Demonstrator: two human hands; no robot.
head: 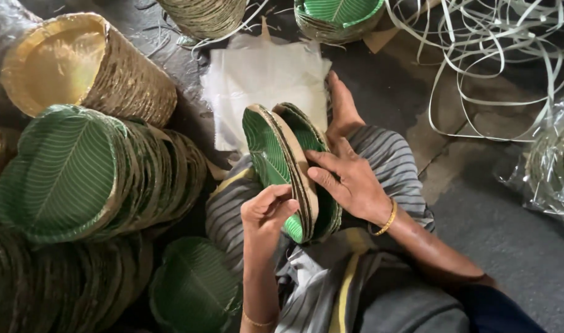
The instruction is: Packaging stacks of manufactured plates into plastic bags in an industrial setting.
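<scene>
A small stack of green leaf-patterned paper plates [275, 157] stands on edge in my lap. My left hand [266, 209] grips the near lower rim of the front plates. My right hand [349, 179] rests against the stack's right side, fingers pressed on the brown edges and splitting the stack in two. A gold bangle sits on my right wrist. My bare foot [342, 108] lies just beyond the plates, on a pile of white plastic sheets [257, 77].
Long rolls of stacked green plates [97, 172] lie at left, with a gold plate stack [78, 65] behind them. More green plates [195, 290] sit by my knee. Loose white strapping [498, 55] tangles at top right; a clear plastic bag [550, 166] is at right.
</scene>
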